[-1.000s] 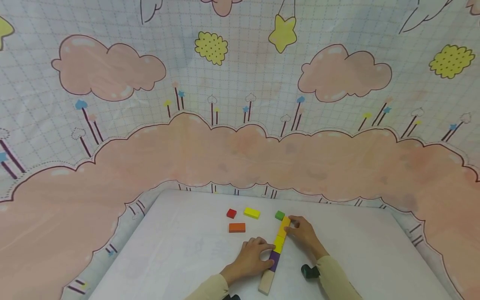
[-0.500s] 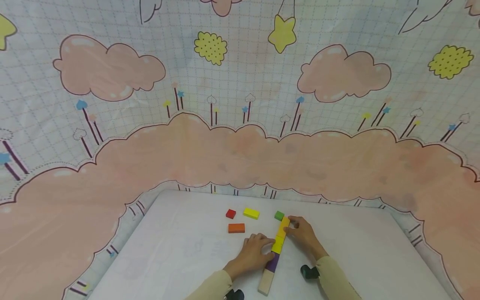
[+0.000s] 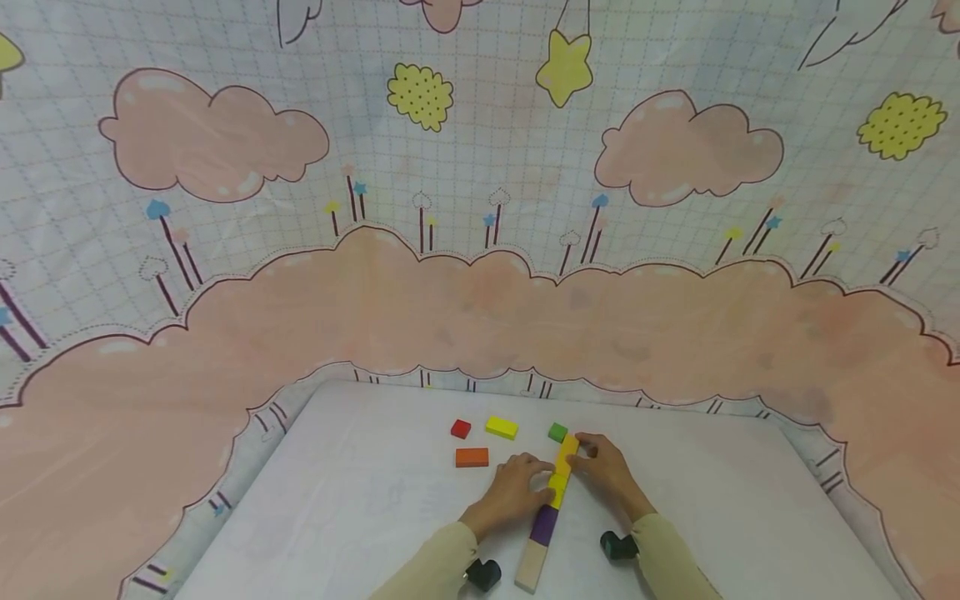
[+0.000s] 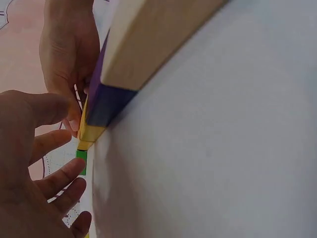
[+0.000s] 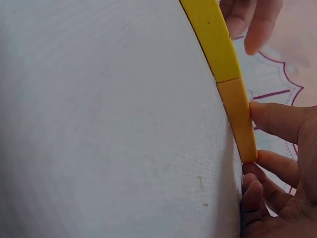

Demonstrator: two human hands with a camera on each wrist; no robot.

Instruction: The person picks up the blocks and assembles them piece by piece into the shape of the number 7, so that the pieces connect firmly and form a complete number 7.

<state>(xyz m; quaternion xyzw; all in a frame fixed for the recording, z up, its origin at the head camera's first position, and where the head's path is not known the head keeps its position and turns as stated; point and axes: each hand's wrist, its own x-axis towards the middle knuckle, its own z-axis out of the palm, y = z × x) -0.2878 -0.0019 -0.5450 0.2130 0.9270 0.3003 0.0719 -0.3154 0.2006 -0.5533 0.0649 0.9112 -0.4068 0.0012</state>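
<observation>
Wooden blocks lie end to end in a slanting row: a plain wood block [image 3: 531,567] nearest, then a purple block [image 3: 544,526], a yellow block [image 3: 557,492] and an orange-yellow block [image 3: 566,454]. A small green block [image 3: 557,432] sits at the row's far end. My right hand [image 3: 609,477] pinches the orange-yellow block, thumb against its side and a fingertip at its far end, as the right wrist view shows. My left hand [image 3: 508,493] is beside the yellow block, its fingers spread and relaxed in the left wrist view, fingertips right at the row's left side.
Left of the row lie a red block [image 3: 461,429], a second yellow block [image 3: 502,427] and an orange block [image 3: 472,457]. The white table [image 3: 337,500] meets a patterned cloth backdrop [image 3: 480,317] at the back. Dark devices [image 3: 618,546] sit at both wrists.
My left hand has slid away from me along the row, from beside the purple block to beside the yellow one. The right hand stays at the orange-yellow block.
</observation>
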